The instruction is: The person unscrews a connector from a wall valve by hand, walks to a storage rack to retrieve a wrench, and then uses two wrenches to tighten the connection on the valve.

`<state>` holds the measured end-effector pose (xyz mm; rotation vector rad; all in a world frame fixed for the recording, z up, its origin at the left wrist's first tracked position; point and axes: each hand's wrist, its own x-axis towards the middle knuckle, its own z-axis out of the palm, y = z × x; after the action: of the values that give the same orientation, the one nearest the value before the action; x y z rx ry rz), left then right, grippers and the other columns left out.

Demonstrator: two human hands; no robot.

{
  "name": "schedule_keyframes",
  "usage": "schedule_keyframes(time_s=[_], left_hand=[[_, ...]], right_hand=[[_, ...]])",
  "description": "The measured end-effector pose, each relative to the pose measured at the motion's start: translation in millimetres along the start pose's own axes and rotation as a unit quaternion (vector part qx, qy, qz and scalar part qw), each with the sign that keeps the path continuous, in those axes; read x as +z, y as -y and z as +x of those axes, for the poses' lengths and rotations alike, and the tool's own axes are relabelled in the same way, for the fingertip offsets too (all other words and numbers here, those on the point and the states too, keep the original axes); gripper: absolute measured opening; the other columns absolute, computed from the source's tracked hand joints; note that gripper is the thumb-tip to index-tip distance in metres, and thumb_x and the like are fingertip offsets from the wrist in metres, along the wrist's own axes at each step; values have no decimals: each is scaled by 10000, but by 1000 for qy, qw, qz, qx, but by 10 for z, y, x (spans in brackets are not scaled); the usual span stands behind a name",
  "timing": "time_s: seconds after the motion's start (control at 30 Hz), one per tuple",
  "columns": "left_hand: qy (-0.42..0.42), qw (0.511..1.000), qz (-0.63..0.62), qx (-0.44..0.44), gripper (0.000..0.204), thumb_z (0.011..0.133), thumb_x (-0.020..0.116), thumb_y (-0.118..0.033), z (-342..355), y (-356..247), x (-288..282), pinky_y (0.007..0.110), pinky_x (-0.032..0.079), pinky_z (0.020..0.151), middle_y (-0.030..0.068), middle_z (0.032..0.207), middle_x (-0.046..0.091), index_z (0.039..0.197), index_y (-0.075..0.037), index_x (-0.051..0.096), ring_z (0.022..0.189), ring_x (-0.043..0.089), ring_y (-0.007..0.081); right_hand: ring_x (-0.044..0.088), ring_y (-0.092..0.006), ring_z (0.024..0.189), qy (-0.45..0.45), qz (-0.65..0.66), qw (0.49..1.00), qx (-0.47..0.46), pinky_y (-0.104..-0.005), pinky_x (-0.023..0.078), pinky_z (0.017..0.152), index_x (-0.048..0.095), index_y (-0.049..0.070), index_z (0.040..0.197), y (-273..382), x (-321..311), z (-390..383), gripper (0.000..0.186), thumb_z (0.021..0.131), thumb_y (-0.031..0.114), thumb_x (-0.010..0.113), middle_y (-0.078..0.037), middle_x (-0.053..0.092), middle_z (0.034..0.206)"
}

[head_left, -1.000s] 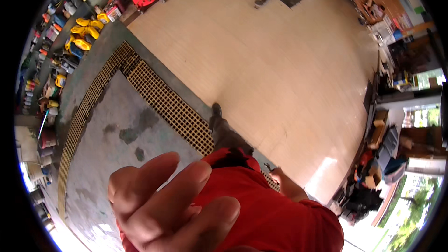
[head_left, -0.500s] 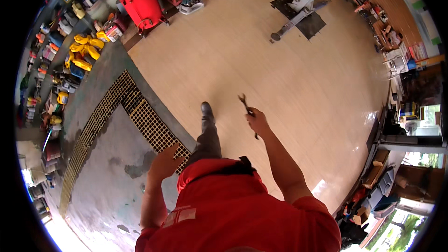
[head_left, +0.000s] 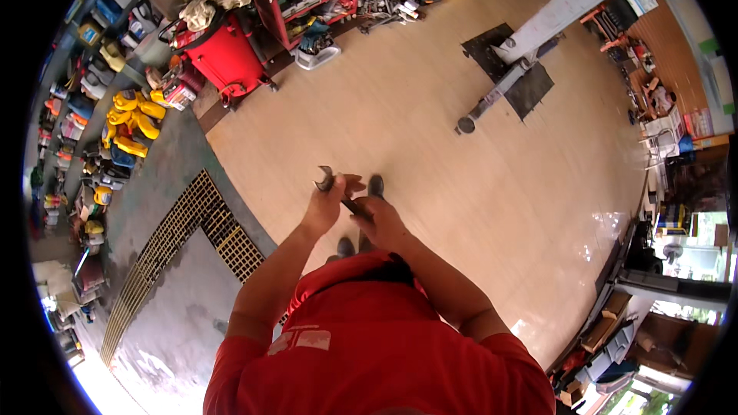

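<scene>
An open-end wrench [head_left: 326, 180] of dark metal is held in front of my body, its forked jaw pointing up and away from me. My left hand [head_left: 326, 207] grips it just below the jaw, with some fingers reaching toward the right. Lower on the handle, my right hand [head_left: 377, 219] is closed around the other end, which its fingers mostly hide. Both hands are close together above my dark shoes [head_left: 375, 184].
A metal floor grating [head_left: 238, 253] lies at the left. Ahead are a red wheeled bin [head_left: 227, 54], a red tool cart [head_left: 265, 0] and a clear plastic tray [head_left: 317, 58]. A lift post with its arm [head_left: 500, 96] stands far right. Yellow bottles [head_left: 131, 123] are heaped on the left.
My right hand has brought the wrench left, in front of my body. My left hand has come up from the side and taken hold of it. The view has shifted as I stepped forward.
</scene>
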<state>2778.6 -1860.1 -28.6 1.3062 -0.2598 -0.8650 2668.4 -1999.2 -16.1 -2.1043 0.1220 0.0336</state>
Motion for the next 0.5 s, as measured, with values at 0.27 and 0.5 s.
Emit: schedule_keyframes(time_s=[0.27,0.5], left_hand=[[-317,878,295,-203,399,941,514,-391,1557,685,-2057,340,404,473,77,545,523,827,-42,670,530,542,163],[37,739,477,-474,413,930,520,-375,-93,1808,-2565,416,413,349,132,487,524,904,34,581,383,539,259]], right_hand=[[649,-321,803,17,20,992,122,-390,510,725,611,-20,1008,-1147,-1170,2226,310,836,236,646,-182,665,855],[644,-230,766,101,-5,993,64,-329,506,706,610,2,1041,-1759,-1596,3889,339,858,282,664,-136,670,838]])
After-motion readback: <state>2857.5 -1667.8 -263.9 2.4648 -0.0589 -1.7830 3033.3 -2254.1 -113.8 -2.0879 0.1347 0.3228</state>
